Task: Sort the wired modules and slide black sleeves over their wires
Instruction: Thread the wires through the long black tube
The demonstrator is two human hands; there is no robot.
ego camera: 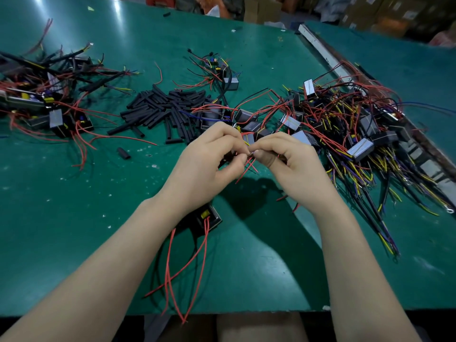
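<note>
A green tabletop point(74, 218) meets a second green surface point(407, 70) along a pale metal strip point(320, 49); cardboard boxes point(261, 9) sit stacked behind.

Counter point(74, 218): smooth green sheet with glossy glare. Sleeves point(162, 107): matt black tubing. Modules point(360, 149): black casings, shiny metallic faces.

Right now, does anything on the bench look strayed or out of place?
Yes: one black sleeve lies alone on the green table, apart from the sleeve pile. Another stray piece sits far back near the table's edge. Both hands pinch red wires.
</note>
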